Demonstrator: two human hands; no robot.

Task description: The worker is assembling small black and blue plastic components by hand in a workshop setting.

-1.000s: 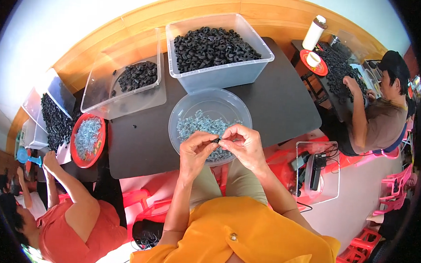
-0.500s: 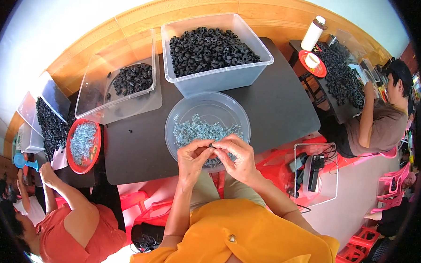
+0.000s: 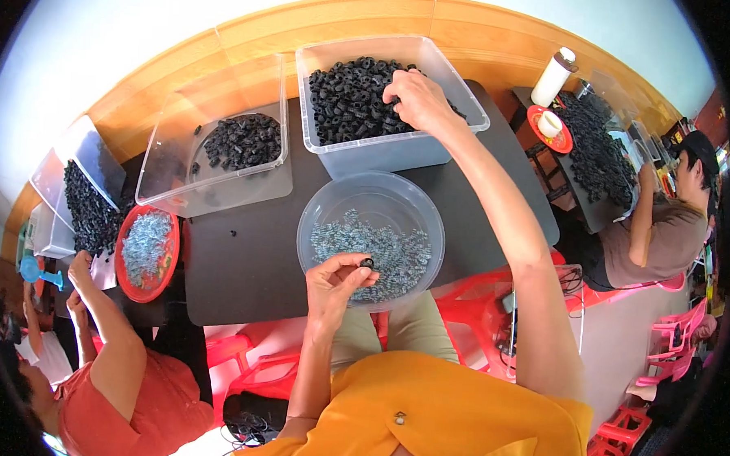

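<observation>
My left hand (image 3: 334,290) is closed in a pinch on a small black ring-shaped plastic piece (image 3: 367,262), just over the near side of a round clear tub (image 3: 306,225). Loose little pale-blue clear pieces (image 3: 380,249) cover the tub's bottom. My right arm reaches far forward, and my right hand (image 3: 423,102) is down at the heap of black plastic pieces (image 3: 350,97) in a large clear bin (image 3: 393,153). Its fingers are curled together among the pieces. Whatever lies between those fingertips is hidden.
Left of the bin, a clear box lying tipped (image 3: 212,190) holds more black pieces on the dark table (image 3: 249,280). A red tray (image 3: 167,272) with pale-blue pieces stands farther left, beside a co-worker in red (image 3: 138,397). Another person (image 3: 662,237) sits at the right table.
My hands have parted. The right has moved forward into the large bin, while the left stays over the tub with the black piece. The view has shifted slightly.
</observation>
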